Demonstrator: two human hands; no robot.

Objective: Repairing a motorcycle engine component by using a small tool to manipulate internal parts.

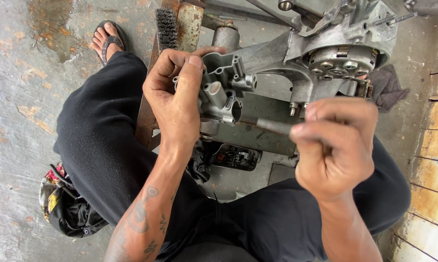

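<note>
Left hand (177, 99) is wrapped around a small cast aluminium housing (223, 90), thumb on the near face, fingers curled over the far edge, holding it up over the lap. Right hand (335, 145) is a closed fist around the handle of a thin dark rod-type tool (272, 126), looks like a driver or T-wrench shaft, with the tip going into the right side of the housing near its round bore.

Just behind, far and right, sits the big engine crankcase (325, 53) with its round clutch-looking assembly facing up. A wire brush (167, 26) lies on a rusty metal strip at the far left, with a dark rag (386, 87) at the far right.

My take for this bit: keep the shaft dead straight with the fastener so it doesn't cam out, and brace the casting firmly against the twist. Soft alloy threads strip easily, so go steady rather than yanking.
</note>
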